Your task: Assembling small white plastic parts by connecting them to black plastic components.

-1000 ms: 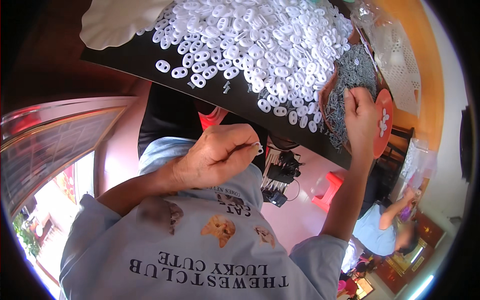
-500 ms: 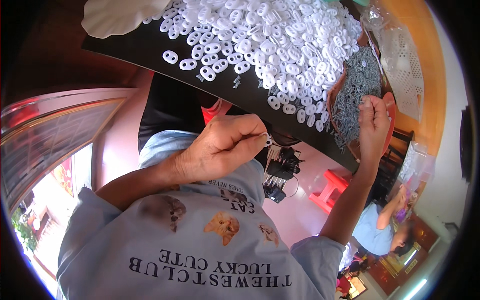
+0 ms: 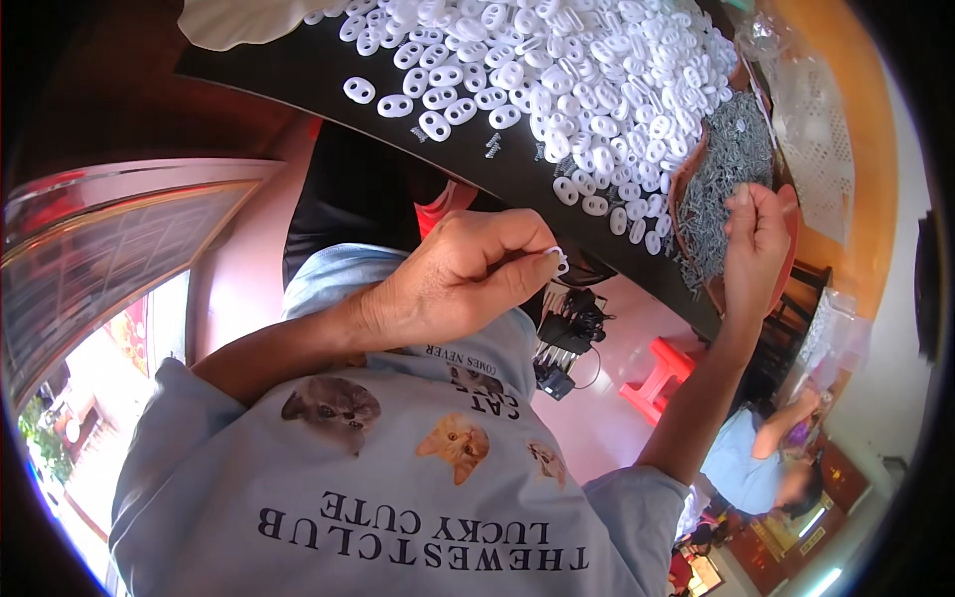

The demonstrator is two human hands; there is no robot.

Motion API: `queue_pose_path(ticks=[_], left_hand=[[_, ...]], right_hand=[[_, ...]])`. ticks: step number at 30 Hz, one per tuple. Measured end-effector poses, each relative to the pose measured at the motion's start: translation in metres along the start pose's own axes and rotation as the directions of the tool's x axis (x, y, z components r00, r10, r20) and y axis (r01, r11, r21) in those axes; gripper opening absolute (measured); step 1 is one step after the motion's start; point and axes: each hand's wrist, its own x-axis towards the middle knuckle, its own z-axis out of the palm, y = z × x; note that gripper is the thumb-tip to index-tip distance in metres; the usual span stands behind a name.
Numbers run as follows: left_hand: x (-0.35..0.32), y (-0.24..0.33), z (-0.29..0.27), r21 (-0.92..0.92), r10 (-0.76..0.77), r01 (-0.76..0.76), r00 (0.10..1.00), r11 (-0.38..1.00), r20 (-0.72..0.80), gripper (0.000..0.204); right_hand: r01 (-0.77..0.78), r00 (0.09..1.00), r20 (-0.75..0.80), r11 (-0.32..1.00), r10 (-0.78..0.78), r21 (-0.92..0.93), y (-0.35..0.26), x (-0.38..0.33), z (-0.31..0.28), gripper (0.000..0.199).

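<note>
My left hand (image 3: 476, 271), in front of my chest, is closed in a pinch on a small white oval plastic piece with holes (image 3: 562, 264); the fingertips cover part of it. My right hand (image 3: 758, 239) is over the heap of small grey metal springs (image 3: 731, 149) at the table's right end. Its thumb and fingers are pressed together, and whatever they hold is too small to make out. A large pile of white two-hole oval pieces (image 3: 607, 85) spreads left of the springs, several lying singly near the table edge.
The dark table (image 3: 288, 80) slants across the top. A pale scalloped dish (image 3: 239, 20) is at its left end. Some loose springs (image 3: 492, 145) lie near the edge. A reddish tray rim (image 3: 786, 239) shows beside the springs. Beyond are a red stool (image 3: 659, 378) and another person (image 3: 751, 463).
The table and piles have shifted slightly right in view. My left hand sits a little further right, still pinching the white piece. My right hand stays at the springs, fingers still together.
</note>
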Motion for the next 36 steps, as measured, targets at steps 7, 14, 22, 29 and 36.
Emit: queue_pose_path(ticks=[7,14,22,29,36], left_hand=[[0.002,-0.004,0.002,-0.013,0.027,-0.028,0.999,1.000,-0.045,0.012],[0.000,-0.006,-0.004,0.003,-0.022,0.022,1.000,1.000,0.012,0.010],[0.000,-0.006,-0.007,0.020,-0.001,0.001,1.000,1.000,-0.006,0.009],[-0.003,-0.004,-0.006,0.006,-0.006,0.006,1.000,1.000,-0.003,0.008],[-0.007,-0.004,-0.003,0.000,-0.030,0.030,1.000,1.000,0.001,0.008]], right_hand=[[-0.074,0.995,0.069,0.993,0.068,0.089,-0.001,0.001,-0.003,0.015],[0.075,0.997,0.009,0.997,-0.076,0.024,0.012,0.001,-0.003,0.012],[0.102,0.958,0.285,0.887,0.035,-0.451,-0.008,-0.006,-0.016,0.013],[0.168,0.979,0.158,0.945,-0.127,-0.282,0.007,-0.002,-0.011,0.014],[0.158,0.974,0.213,0.907,-0.078,-0.389,-0.002,-0.002,0.000,0.016]])
